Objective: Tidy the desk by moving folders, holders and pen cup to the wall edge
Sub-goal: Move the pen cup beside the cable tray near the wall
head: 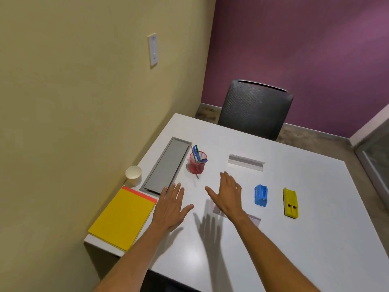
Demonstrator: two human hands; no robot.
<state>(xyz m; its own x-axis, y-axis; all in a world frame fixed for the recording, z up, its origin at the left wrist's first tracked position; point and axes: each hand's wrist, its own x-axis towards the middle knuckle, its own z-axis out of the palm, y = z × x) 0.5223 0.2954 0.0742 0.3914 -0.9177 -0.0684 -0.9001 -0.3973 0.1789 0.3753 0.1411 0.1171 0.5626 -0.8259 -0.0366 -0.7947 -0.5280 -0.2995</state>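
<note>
Yellow folders point(123, 217) with an orange one beneath lie stacked at the desk's left edge by the wall. A red mesh pen cup point(197, 163) holding several pens stands beside the grey cable-tray lid point(167, 166). A blue holder point(261, 195) and a yellow holder point(291, 203) lie on the desk to the right. My left hand point(170, 207) hovers flat, fingers spread, just right of the folders. My right hand point(228, 193) hovers open over a clear pinkish item point(253, 220), mostly hidden under my wrist. Neither hand holds anything.
A white paper cup point(133, 174) stands at the wall edge above the folders. A clear acrylic stand point(246, 162) sits mid-desk. A black chair point(255, 108) is tucked in at the far side. The white desk point(305, 249) meets the beige wall on the left.
</note>
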